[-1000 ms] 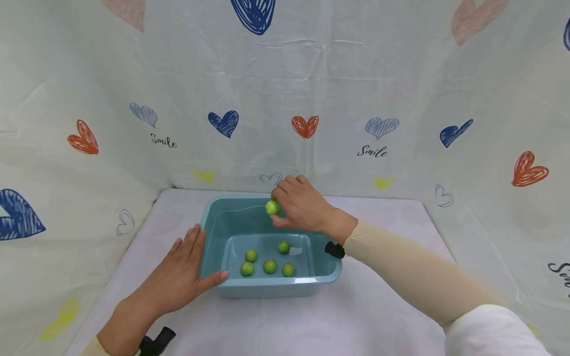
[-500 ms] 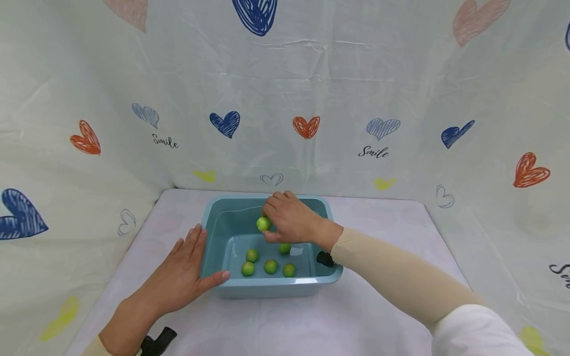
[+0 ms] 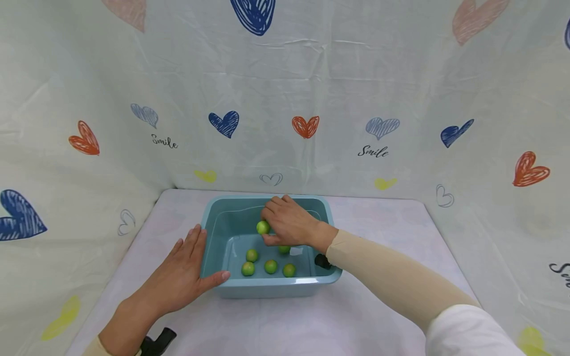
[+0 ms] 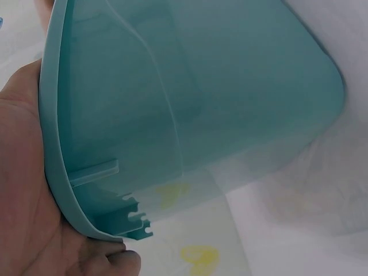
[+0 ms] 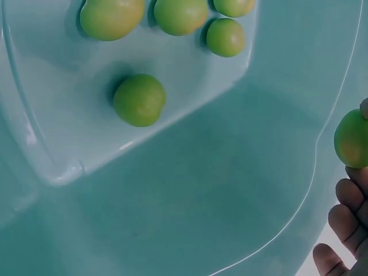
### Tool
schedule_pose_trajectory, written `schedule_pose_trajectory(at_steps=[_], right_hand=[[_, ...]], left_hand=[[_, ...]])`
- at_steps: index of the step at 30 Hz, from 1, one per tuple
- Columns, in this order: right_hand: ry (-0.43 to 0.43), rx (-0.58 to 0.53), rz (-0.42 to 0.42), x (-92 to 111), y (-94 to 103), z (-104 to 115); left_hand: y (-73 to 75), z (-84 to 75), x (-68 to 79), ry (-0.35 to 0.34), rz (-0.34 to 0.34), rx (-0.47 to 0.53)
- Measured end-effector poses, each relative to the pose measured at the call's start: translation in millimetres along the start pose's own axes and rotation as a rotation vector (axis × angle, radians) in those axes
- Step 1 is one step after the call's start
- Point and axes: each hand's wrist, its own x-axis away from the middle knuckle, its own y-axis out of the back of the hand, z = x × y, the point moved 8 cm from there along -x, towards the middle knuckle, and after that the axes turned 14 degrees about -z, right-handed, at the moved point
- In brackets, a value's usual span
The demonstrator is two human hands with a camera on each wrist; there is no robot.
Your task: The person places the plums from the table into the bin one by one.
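Note:
A blue-green plastic basin [image 3: 271,281] stands on the table, with several small round green fruits [image 3: 270,266] lying on its floor. Over the basin, my right hand [image 3: 291,222] pinches one green fruit [image 3: 263,227] between thumb and fingers. The right wrist view catches that held fruit [image 5: 352,139] at its right edge, beside curled fingers [image 5: 345,223]. My left hand [image 3: 178,274] rests against the basin's left side, fingers straight, thumb on the front rim. In the left wrist view, the palm [image 4: 20,172] lies along the rim [image 4: 50,126]. My right hand partly covers one fruit below it.
A pale cloth covers the table [image 3: 378,217]. Behind it hangs a white curtain [image 3: 338,99] printed with hearts and "Smile". A small whitish patch [image 3: 296,251] shows on the basin floor. A black wrist strap piece [image 3: 322,261] hangs over the basin's right side.
My right hand, with the green fruit in it, has come down and slightly left from the far rim into the basin. The left hand and the basin have stayed in place.

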Motion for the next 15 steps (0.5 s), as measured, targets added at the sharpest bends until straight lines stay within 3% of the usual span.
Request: schedule_pose_trajectory(at_steps=[15], right_hand=[[-0.018,0.025,0.025,0.1,-1.1,-0.6]], left_hand=[[0.1,0.4,0.3,0.005,0.0,0.004]])
